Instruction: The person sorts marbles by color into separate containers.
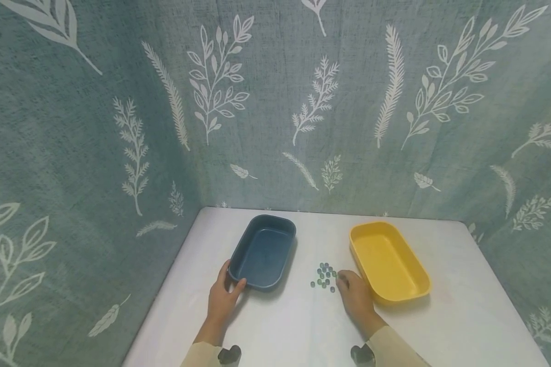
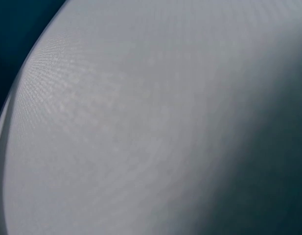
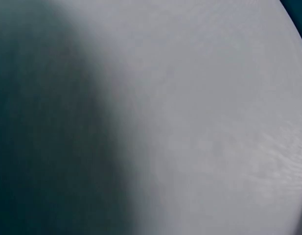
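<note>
We are inspecting a small tabletop work booth screened off with cloth; whether a home, a lab or a workshop is housing it, we cannot tell. Teal fabric, printed with white leaves and sprigs, is hanging behind and along both sides, faint creases marking it as cloth. A white table with rounded far corners is filling the space between. On it, we are noting a dark blue tray and a yellow tray, standing apart.
</note>
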`<state>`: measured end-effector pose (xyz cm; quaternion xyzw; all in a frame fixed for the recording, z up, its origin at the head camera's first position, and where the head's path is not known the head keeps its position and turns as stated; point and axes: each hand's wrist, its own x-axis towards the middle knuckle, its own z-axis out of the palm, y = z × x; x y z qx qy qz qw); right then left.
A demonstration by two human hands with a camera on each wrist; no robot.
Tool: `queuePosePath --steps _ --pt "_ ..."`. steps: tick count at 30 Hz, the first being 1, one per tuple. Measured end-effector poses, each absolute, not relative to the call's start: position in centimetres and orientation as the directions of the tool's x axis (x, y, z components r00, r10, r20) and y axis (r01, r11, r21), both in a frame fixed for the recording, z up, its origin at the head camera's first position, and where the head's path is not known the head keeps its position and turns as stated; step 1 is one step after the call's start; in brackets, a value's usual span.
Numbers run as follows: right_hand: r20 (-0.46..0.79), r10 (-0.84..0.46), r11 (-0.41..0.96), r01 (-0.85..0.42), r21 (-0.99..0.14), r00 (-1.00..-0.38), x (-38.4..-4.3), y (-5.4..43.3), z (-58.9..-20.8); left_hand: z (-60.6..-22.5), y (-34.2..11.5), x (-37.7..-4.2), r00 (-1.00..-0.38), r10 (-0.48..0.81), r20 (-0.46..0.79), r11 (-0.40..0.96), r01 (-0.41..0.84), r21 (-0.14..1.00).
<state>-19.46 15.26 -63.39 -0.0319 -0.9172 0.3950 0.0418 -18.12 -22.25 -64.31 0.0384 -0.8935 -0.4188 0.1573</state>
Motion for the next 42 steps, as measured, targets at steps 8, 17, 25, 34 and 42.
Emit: queuePosePath --steps 8,17,25,34,42 --pt "0.039 0.094 0.645 0.032 -0.763 -0.995 -19.6 15.2 -62.2 -63.9 -22.2 -17.9 -0.947 -0.202 0.250 0.649 0.061 0.758" --pt "0.093 0.009 0.674 -0.063 -0.736 -0.996 -20.0 14.3 -60.4 -64.0 -22.1 -18.0 -0.953 -0.204 0.226 0.643 0.044 0.765" --pt "0.179 -0.061 0.659 -0.175 -0.731 -0.982 -20.8 13.2 -60.0 -64.3 -22.3 -18.1 -0.951 -0.198 0.239 0.647 0.057 0.761" --pt "0.160 -0.098 0.592 -0.187 -0.784 -0.982 -21.7 11.4 -59.4 -64.1 -22.6 -18.0 -0.950 -0.192 0.246 0.646 0.067 0.761" --pt "0.203 -0.127 0.628 -0.237 -0.742 -0.971 -22.7 10.3 -59.8 -64.4 -22.3 -18.1 -0.947 -0.197 0.255 0.642 0.072 0.763"
